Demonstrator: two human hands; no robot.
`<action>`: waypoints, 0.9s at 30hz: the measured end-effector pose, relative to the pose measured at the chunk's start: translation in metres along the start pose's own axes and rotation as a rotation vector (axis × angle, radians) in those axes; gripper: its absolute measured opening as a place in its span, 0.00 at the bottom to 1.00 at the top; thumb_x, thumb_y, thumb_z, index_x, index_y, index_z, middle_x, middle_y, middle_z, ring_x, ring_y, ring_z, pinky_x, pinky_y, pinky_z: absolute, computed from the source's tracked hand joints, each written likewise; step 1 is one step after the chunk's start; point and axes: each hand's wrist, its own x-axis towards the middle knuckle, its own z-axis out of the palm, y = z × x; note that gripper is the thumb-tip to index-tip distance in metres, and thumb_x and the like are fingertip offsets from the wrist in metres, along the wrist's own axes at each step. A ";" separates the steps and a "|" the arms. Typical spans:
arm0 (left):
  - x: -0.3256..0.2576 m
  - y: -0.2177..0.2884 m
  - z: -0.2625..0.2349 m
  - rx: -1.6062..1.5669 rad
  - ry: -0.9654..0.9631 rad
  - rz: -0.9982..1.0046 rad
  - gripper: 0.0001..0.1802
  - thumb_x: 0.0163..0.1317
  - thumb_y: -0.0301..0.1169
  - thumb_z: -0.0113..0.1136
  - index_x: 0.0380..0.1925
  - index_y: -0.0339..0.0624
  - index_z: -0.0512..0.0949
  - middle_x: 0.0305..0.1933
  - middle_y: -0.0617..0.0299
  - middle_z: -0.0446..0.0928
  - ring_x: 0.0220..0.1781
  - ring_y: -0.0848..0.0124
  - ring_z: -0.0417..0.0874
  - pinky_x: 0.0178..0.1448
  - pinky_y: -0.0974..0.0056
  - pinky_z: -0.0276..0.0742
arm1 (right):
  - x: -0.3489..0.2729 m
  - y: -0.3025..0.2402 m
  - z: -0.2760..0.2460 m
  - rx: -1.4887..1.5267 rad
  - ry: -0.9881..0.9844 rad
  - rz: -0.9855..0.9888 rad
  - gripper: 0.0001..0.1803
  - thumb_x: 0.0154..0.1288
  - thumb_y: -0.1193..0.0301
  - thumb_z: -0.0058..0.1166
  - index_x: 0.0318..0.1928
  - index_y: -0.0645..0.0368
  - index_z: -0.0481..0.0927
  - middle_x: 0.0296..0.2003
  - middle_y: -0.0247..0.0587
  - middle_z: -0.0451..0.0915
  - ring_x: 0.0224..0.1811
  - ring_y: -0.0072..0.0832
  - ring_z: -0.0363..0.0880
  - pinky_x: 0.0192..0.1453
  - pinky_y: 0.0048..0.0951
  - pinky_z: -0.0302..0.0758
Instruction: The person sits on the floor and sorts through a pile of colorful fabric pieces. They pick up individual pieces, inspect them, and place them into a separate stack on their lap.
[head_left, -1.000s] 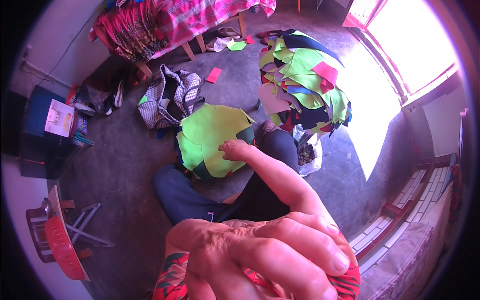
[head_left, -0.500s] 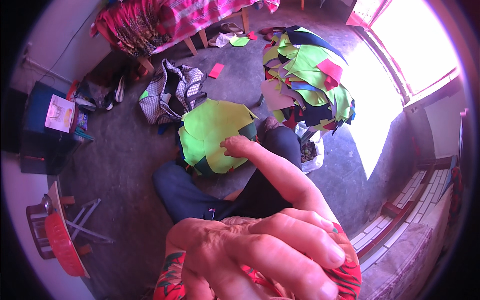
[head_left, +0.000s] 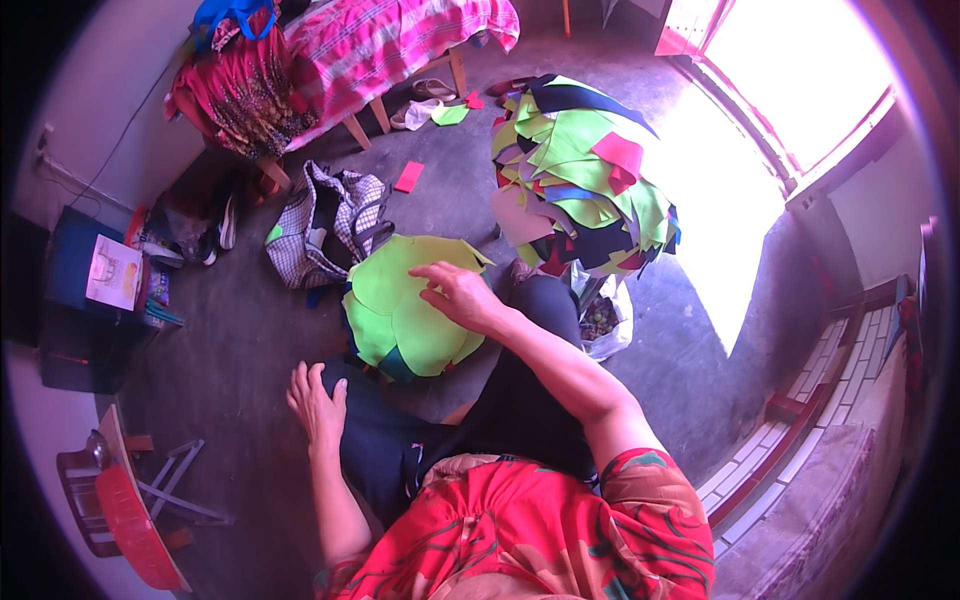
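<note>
In front of my crossed legs sits a rounded bundle topped with overlapping lime-green cloth pieces [head_left: 400,305], with dark green bits at its lower edge. My right hand [head_left: 462,298] is over the right side of that cloth, index finger stretched out and the others loosely bent, holding nothing I can see. Whether its fingertips touch the cloth I cannot tell. Beside my left knee, my left hand [head_left: 319,408] is open with fingers apart and nothing in it.
A tall heap of cloth scraps [head_left: 590,180] stands ahead right, above a white plastic bag [head_left: 612,325]. A checked bag [head_left: 345,225] lies beyond the bundle, near a red scrap [head_left: 408,177]. Left are a dark cabinet [head_left: 75,345] and a red stool seat [head_left: 130,525].
My left hand has gone from close in front of the camera down to beside my left knee. My right hand has shifted slightly farther over the green cloth.
</note>
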 end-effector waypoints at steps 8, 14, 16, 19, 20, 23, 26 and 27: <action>-0.006 0.006 0.006 -0.046 -0.039 -0.150 0.24 0.56 0.38 0.60 0.52 0.47 0.69 0.62 0.53 0.63 0.63 0.52 0.62 0.61 0.49 0.63 | -0.009 0.004 -0.174 -0.593 1.058 -0.077 0.27 0.47 0.78 0.62 0.50 0.59 0.71 0.47 0.49 0.74 0.54 0.45 0.71 0.58 0.38 0.67; -0.003 0.006 0.009 -0.062 -0.022 -0.164 0.24 0.54 0.38 0.60 0.51 0.48 0.70 0.61 0.55 0.64 0.63 0.53 0.63 0.59 0.48 0.65 | -0.031 0.065 -0.243 -0.809 0.870 0.526 0.38 0.49 0.55 0.63 0.58 0.59 0.68 0.56 0.51 0.68 0.58 0.44 0.69 0.60 0.46 0.64; -0.003 0.006 0.008 -0.066 -0.018 -0.165 0.24 0.54 0.38 0.61 0.51 0.48 0.70 0.61 0.55 0.64 0.62 0.54 0.64 0.58 0.49 0.65 | -0.032 0.072 -0.242 -0.776 0.763 0.621 0.35 0.50 0.54 0.61 0.56 0.58 0.70 0.54 0.50 0.70 0.57 0.44 0.70 0.58 0.45 0.66; -0.004 0.001 0.008 -0.067 -0.006 -0.155 0.24 0.54 0.38 0.61 0.51 0.48 0.71 0.60 0.56 0.65 0.62 0.54 0.64 0.58 0.49 0.65 | -0.033 0.078 -0.236 -0.822 0.797 0.598 0.25 0.54 0.55 0.57 0.49 0.55 0.76 0.49 0.48 0.74 0.51 0.44 0.74 0.51 0.42 0.71; -0.004 0.000 0.009 -0.069 -0.001 -0.148 0.24 0.54 0.38 0.61 0.51 0.48 0.71 0.60 0.56 0.65 0.62 0.54 0.64 0.58 0.50 0.65 | -0.033 0.082 -0.238 -0.794 0.814 0.630 0.24 0.54 0.56 0.56 0.48 0.55 0.76 0.47 0.48 0.76 0.49 0.45 0.75 0.49 0.42 0.72; -0.005 -0.002 0.011 -0.085 0.006 -0.160 0.23 0.54 0.38 0.61 0.50 0.48 0.71 0.60 0.56 0.65 0.62 0.54 0.64 0.58 0.50 0.66 | -0.035 0.092 -0.244 -0.707 0.897 0.694 0.20 0.55 0.59 0.54 0.47 0.55 0.76 0.41 0.51 0.78 0.42 0.47 0.78 0.45 0.42 0.73; -0.004 -0.001 0.009 -0.100 0.019 -0.154 0.23 0.53 0.36 0.61 0.50 0.47 0.72 0.60 0.55 0.66 0.61 0.54 0.66 0.60 0.52 0.65 | -0.045 0.115 -0.253 -0.602 1.024 0.659 0.17 0.56 0.63 0.53 0.45 0.56 0.76 0.34 0.52 0.80 0.37 0.46 0.80 0.40 0.41 0.73; -0.004 0.000 0.009 -0.103 0.017 -0.160 0.23 0.53 0.36 0.61 0.50 0.47 0.72 0.60 0.55 0.66 0.61 0.54 0.66 0.60 0.52 0.65 | -0.049 0.120 -0.258 -0.563 1.054 0.624 0.16 0.57 0.65 0.53 0.45 0.56 0.76 0.33 0.50 0.81 0.35 0.43 0.80 0.39 0.39 0.73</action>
